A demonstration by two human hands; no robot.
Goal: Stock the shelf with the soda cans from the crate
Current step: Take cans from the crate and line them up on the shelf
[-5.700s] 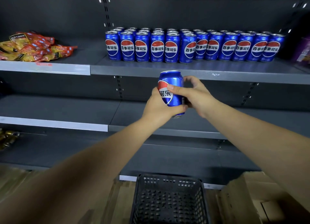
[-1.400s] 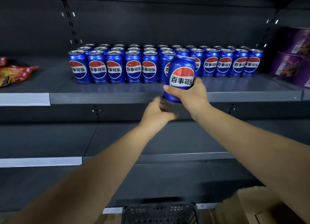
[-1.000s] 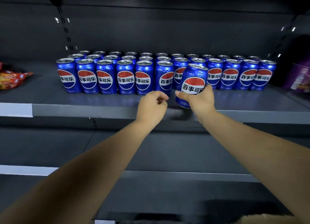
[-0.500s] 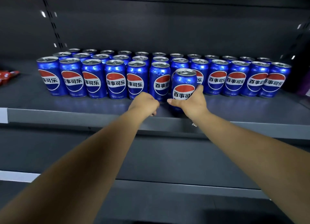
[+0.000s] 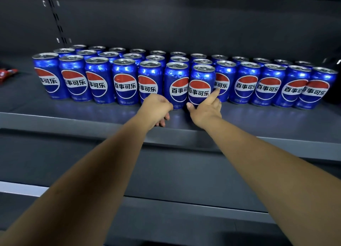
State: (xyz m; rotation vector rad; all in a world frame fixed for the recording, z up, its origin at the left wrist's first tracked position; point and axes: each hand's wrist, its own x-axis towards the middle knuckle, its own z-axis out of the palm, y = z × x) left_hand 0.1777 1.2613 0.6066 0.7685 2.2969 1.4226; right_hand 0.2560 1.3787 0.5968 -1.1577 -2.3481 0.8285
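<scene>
Right hand (image 5: 204, 110): touching the can (image 5: 201, 83), not wrapped round it. Index finger (image 5: 215, 94) lies straight up the can's right side and my thumb tip sits at its lower left edge. The other fingers are hidden behind the hand.
Left hand (image 5: 156, 107): fingers curled under the palm, nothing in it. It sits low over the shelf, just left of my right hand, with a small gap between them.
Can: upright on the shelf (image 5: 83, 116), directly beyond my right hand, label facing me.
Other cans (image 5: 125, 81): blue, same label, in rows running left and right beyond both hands and several deep toward the back panel. My can stands slightly nearer me than the front row.
Neighbour: my can overlaps the can beyond the gap between my hands. Can't tell if they touch.
Left knuckles: they cover the foot of a front-row can. Contact unclear.
Shelf lip: dark grey, passes under both wrists.
Lower shelf (image 5: 166, 172): below my forearms.
Red packet (image 5: 7, 73): far left of my left hand, cut off by the frame edge.
Slotted upright (image 5: 55, 19): on the back panel, up and left of my left hand.
</scene>
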